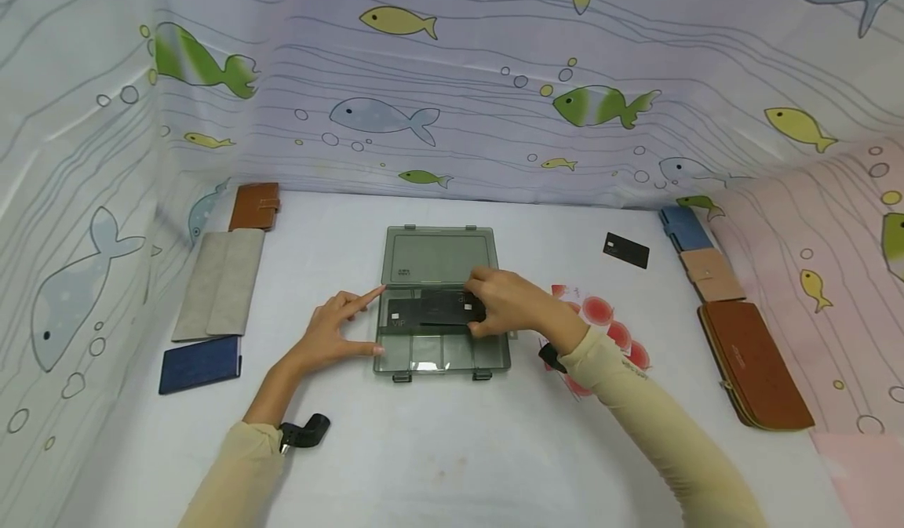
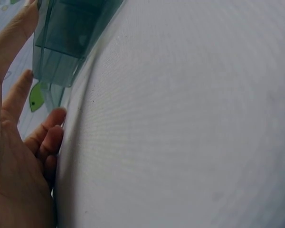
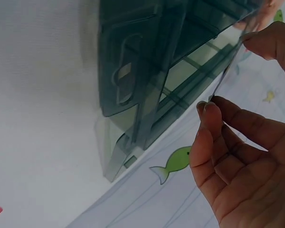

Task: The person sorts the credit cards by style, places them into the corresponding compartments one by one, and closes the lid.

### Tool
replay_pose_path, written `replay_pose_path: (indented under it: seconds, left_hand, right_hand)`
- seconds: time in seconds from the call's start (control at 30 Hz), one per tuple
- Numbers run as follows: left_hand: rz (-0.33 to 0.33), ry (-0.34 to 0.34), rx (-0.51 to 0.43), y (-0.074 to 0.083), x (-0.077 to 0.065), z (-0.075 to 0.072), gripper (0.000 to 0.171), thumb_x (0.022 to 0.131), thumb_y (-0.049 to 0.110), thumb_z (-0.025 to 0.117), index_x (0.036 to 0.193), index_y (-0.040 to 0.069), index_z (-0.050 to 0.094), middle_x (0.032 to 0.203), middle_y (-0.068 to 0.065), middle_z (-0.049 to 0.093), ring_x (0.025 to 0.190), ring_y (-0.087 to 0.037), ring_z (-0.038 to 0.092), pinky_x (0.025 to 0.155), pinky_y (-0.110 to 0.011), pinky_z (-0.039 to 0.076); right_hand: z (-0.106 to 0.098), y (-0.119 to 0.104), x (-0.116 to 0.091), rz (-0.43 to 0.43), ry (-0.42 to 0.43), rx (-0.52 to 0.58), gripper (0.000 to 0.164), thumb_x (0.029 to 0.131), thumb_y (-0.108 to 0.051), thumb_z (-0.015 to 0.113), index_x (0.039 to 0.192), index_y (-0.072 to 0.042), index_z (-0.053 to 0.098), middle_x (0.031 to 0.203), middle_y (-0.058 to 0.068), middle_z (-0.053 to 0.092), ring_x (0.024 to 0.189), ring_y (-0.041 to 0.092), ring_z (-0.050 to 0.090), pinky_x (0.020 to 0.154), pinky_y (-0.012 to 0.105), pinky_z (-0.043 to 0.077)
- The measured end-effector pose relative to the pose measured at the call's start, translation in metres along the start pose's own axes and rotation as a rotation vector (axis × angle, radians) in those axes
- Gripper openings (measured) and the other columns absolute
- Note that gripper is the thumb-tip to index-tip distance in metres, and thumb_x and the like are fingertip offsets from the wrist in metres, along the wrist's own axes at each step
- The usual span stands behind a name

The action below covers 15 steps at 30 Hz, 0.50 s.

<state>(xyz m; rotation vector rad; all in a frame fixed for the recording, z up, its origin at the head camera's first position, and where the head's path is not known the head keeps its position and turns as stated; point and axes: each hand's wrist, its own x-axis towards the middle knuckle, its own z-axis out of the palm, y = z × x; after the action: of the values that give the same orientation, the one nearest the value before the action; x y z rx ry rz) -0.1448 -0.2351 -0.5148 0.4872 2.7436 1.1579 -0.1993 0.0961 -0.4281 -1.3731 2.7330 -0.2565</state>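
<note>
A translucent grey-green plastic box (image 1: 441, 255) lies on the white cloth with its lid folded back. Across its compartments rests a black card marked VIP (image 1: 401, 318). My right hand (image 1: 512, 302) pinches another black card (image 1: 445, 308) by its right end, over the box and partly overlapping the first one. In the right wrist view this card (image 3: 227, 71) shows edge-on between thumb and fingertips. At the box's left side is my left hand (image 1: 326, 333), index finger and thumb extended to its edge. The left wrist view shows the left hand's fingers (image 2: 20, 95) beside the box wall.
Another black card (image 1: 625, 250) lies right of the box, above a sheet with red circles (image 1: 597, 311) partly under my right wrist. Leftward are a brown wallet (image 1: 253, 208), grey wallet (image 1: 220, 285) and blue wallet (image 1: 201, 366). Rightward sit blue (image 1: 685, 228), tan (image 1: 712, 274) and brown zipped (image 1: 756, 363) wallets.
</note>
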Motion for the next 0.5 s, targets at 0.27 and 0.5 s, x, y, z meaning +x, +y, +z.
replay_pose_path:
  seconds: [0.27,0.5]
  left_hand:
    - [0.003,-0.006,0.002,0.001,0.000,-0.001,0.097,0.070,0.044,0.087,0.153,0.033,0.039,0.115,-0.006,0.051,0.097,-0.017,0.042,0.088,-0.046,0.024]
    - [0.001,-0.004,0.005,0.001,0.000,-0.001,0.096,0.071,0.044,0.087,0.153,0.032,0.039,0.115,-0.006,0.051,0.099,-0.018,0.043,0.091,-0.047,0.024]
  right_hand:
    - [0.001,-0.008,0.014,0.027,-0.076,-0.020,0.051,0.076,-0.037,0.078,0.111,0.000,0.069,0.103,0.008,0.062,0.080,0.017,0.058,0.075,0.034,0.052]
    - [0.000,-0.018,0.029,-0.005,-0.097,-0.045,0.048,0.078,-0.037,0.076,0.107,0.000,0.070,0.100,0.008,0.062,0.079,0.017,0.057,0.074,0.034,0.051]
